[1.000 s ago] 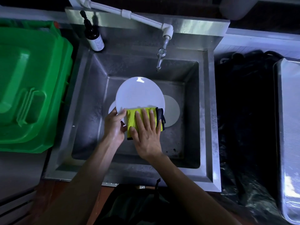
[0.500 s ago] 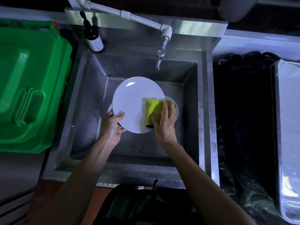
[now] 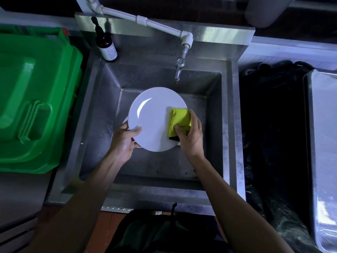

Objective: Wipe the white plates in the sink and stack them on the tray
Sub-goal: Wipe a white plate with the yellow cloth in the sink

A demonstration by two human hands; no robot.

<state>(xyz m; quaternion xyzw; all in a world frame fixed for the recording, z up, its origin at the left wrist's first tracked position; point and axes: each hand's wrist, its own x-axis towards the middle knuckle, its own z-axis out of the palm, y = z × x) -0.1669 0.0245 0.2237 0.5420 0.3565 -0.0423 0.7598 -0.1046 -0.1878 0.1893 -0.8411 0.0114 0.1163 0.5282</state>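
Note:
A round white plate [image 3: 154, 119] is held over the steel sink [image 3: 231, 125], its face towards me. My left hand [image 3: 125, 141] grips the plate's lower left rim, thumb on top. My right hand [image 3: 191, 136] presses a folded yellow cloth [image 3: 179, 121] with a dark underside against the plate's right edge. Slivers of other white plates show beneath the held one, near my left hand [image 3: 125, 122] and near my right hand [image 3: 178, 143]. The metal tray [image 3: 322, 143] lies at the far right.
The tap [image 3: 179, 68] hangs over the sink's back, just beyond the plate. A dark pump bottle [image 3: 106, 44] stands on the sink's back left corner. A green plastic bin lid [image 3: 34, 99] lies left of the sink. Black plastic [image 3: 271, 125] covers the area between sink and tray.
The cloth and my right hand went from the plate's lower edge to its right side, then slid a little up it. My left hand kept its grip on the rim.

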